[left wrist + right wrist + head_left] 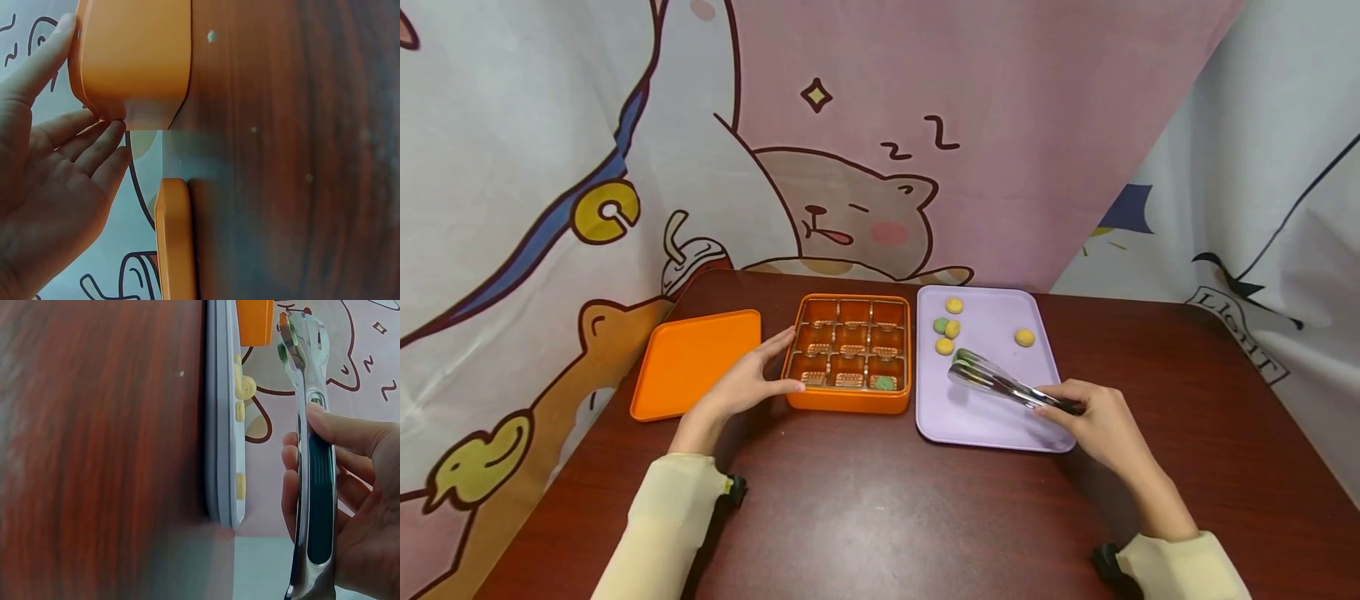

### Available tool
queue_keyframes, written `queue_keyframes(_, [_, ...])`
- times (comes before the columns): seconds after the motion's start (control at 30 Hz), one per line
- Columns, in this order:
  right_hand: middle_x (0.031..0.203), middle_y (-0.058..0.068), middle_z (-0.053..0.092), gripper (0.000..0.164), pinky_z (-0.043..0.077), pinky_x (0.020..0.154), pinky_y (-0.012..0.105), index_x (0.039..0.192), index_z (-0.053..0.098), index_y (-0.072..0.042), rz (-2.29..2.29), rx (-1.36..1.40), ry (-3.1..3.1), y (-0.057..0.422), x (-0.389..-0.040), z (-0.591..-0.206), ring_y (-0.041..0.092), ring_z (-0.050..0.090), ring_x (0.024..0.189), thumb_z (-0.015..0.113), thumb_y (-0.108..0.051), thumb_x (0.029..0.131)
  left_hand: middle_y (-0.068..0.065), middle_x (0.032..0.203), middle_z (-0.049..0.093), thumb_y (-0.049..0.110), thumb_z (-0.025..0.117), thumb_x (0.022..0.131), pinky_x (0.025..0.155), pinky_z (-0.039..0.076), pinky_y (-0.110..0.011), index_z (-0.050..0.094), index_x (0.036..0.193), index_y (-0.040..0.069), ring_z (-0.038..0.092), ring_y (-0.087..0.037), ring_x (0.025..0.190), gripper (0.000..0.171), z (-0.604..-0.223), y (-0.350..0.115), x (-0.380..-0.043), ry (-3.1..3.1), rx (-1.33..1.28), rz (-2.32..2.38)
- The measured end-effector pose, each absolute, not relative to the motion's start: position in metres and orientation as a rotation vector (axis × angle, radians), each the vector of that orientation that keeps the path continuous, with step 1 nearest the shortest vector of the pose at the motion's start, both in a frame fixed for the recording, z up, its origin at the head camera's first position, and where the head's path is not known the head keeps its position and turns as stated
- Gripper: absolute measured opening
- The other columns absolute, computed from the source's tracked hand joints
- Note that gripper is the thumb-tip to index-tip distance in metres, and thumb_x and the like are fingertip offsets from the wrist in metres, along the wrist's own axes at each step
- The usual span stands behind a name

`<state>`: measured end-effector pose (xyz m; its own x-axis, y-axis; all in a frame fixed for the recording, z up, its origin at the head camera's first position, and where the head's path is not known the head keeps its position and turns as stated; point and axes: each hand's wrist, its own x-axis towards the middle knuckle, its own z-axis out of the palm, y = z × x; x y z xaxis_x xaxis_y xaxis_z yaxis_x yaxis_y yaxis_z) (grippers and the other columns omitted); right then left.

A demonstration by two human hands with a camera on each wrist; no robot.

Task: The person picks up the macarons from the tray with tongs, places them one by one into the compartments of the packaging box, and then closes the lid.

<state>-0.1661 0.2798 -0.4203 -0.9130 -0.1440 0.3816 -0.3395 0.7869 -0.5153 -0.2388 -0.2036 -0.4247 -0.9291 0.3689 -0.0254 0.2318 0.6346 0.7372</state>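
Observation:
My right hand (1101,417) grips metal tongs (1003,385) with dark handle panels, above the lilac tray (940,421). Between the tong tips is a green round cookie (282,357), partly hidden by the metal. Several small yellow cookies (1024,337) and a green cookie (940,325) lie on the tray. To its left stands an orange box (850,402) with a clear compartment insert; its front right compartment contains a green cookie (885,382). Fairly straight fingers of my left hand (745,379) rest against the box's left side, thumb at the near left corner.
A flat orange lid (700,362) lies on the brown table (865,500), left of the box and behind my left hand. The box and tray stand close side by side. A printed cloth (1000,125) hangs behind the table and along its sides.

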Motion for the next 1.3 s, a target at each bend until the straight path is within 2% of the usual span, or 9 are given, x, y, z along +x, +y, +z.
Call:
queue_keyframes(0.2, [0.084, 0.002, 0.076, 0.023, 0.038, 0.055, 0.014, 0.095, 0.081, -0.011, 0.878, 0.38, -2.64, 0.271, -0.17, -0.418, -0.003, 0.049, 0.066, 0.087, -0.007, 0.073, -0.015, 0.167, 0.019, 0.027, 0.067, 0.096, 0.121, 0.02, -0.062, 0.024, 0.159, 0.006, 0.019, -0.039, 0.153, 0.078, -0.426, -0.206, -0.24, 2.674, 0.516, 1.194])
queue_keyframes(0.33, [0.085, 0.005, 0.077, 0.024, 0.037, 0.055, 0.015, 0.096, 0.081, -0.009, 0.902, 0.375, -2.645, 0.265, -0.173, -0.416, -0.002, 0.049, 0.065, 0.086, -0.007, 0.073, -0.018, 0.166, 0.021, 0.018, 0.053, 0.104, 0.121, 0.018, -0.061, 0.027, 0.156, 0.0, 0.018, -0.04, 0.153, 0.061, -0.426, -0.206, -0.239, 2.662, 0.535, 1.254])
queue_keyframes(0.43, [0.087, 0.006, 0.077, 0.023, 0.038, 0.056, 0.014, 0.096, 0.081, -0.009, 0.914, 0.372, -2.652, 0.261, -0.174, -0.415, -0.002, 0.051, 0.067, 0.086, -0.008, 0.073, -0.018, 0.165, 0.022, 0.012, 0.047, 0.105, 0.122, 0.018, -0.06, 0.028, 0.155, -0.002, 0.018, -0.039, 0.153, 0.055, -0.427, -0.205, -0.238, 2.66, 0.529, 1.291])
queue_keyframes(0.73, [0.088, 0.005, 0.078, 0.022, 0.043, 0.06, 0.013, 0.096, 0.081, -0.011, 0.922, 0.374, -2.659, 0.253, -0.177, -0.413, -0.003, 0.056, 0.071, 0.086, -0.009, 0.075, -0.019, 0.165, 0.023, 0.008, 0.048, 0.104, 0.122, 0.018, -0.06, 0.028, 0.155, -0.003, 0.019, -0.04, 0.153, 0.055, -0.428, -0.202, -0.239, 2.664, 0.523, 1.314])
queue_keyframes(0.97, [0.086, 0.006, 0.078, 0.021, 0.043, 0.059, 0.011, 0.095, 0.081, -0.008, 0.93, 0.411, -2.629, 0.244, -0.183, -0.411, -0.005, 0.055, 0.068, 0.085, -0.006, 0.075, -0.018, 0.165, 0.023, 0.007, 0.048, 0.104, 0.122, 0.017, -0.059, 0.029, 0.155, -0.003, 0.019, -0.039, 0.153, 0.055, -0.427, -0.201, -0.24, 2.662, 0.523, 1.319])
queue_keyframes(1.3, [0.089, 0.008, 0.078, 0.02, 0.046, 0.063, 0.015, 0.096, 0.081, -0.007, 0.921, 0.391, -2.645, 0.233, -0.19, -0.41, -0.001, 0.059, 0.073, 0.084, -0.008, 0.076, -0.018, 0.165, 0.022, 0.006, 0.048, 0.103, 0.122, 0.018, -0.059, 0.028, 0.155, -0.003, 0.018, -0.039, 0.153, 0.055, -0.426, -0.201, -0.238, 2.658, 0.516, 1.323])
